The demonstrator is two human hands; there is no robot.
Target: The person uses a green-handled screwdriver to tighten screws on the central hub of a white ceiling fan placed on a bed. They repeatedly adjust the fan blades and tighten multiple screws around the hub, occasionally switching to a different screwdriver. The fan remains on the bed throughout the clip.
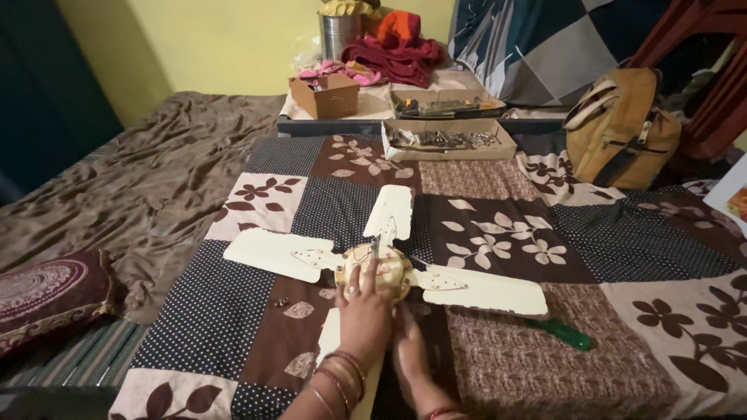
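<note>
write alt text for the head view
Two hands, left hand and right hand, rest on the hub of a cream ceiling fan lying on a patchwork bedspread. A green-handled screwdriver lies nearby.

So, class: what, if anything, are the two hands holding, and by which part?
The left hand rests on the round hub of the cream four-bladed ceiling fan, fingers over its top. The right hand lies beside it; whether it grips anything cannot be told.

Pretty clearly a bedroom in a home: a bed is covered with a patchwork floral quilt (498,233) and a rumpled brown sheet (156,171), an embroidered cushion (47,292) is seen at the side, and a tan backpack (618,124) plus piled clothes (393,50) are kept by the yellow wall (233,39).
</note>
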